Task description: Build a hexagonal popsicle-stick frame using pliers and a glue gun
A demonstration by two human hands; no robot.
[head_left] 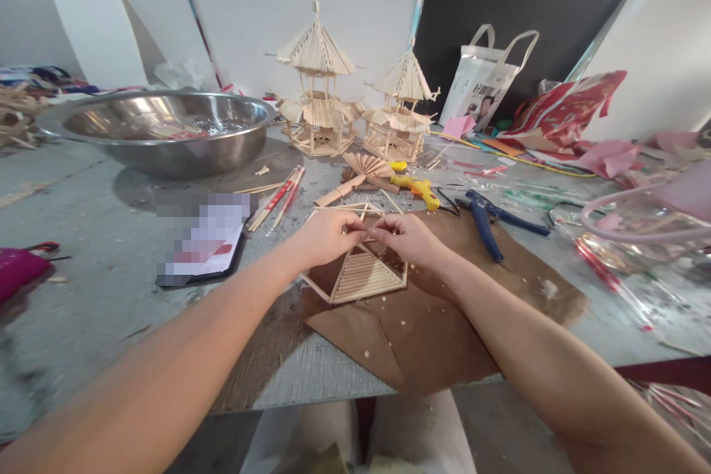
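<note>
A hexagonal frame of thin wooden sticks [367, 278] lies flat under my hands, its near section filled with parallel sticks. My left hand [330, 235] reaches over its far left part, thumb and fingers pinched together. From the other side my right hand [411, 238] pinches too, its fingertips meeting those of the left above the frame's middle. Whatever sits between the fingertips is too small to make out. Beneath the frame is a brown paper sheet [438, 348]. My hands cover parts of the frame's far side.
Two stick pagodas [318, 118] [403, 118] stand behind. A steel basin [222, 141] and a phone [222, 237] are left. A yellow glue gun [419, 189], blue-handled cutters [484, 229], a white bag [478, 81] and plastic wrappers [616, 285] lie right. Red-wrapped sticks [281, 196] rest near the phone.
</note>
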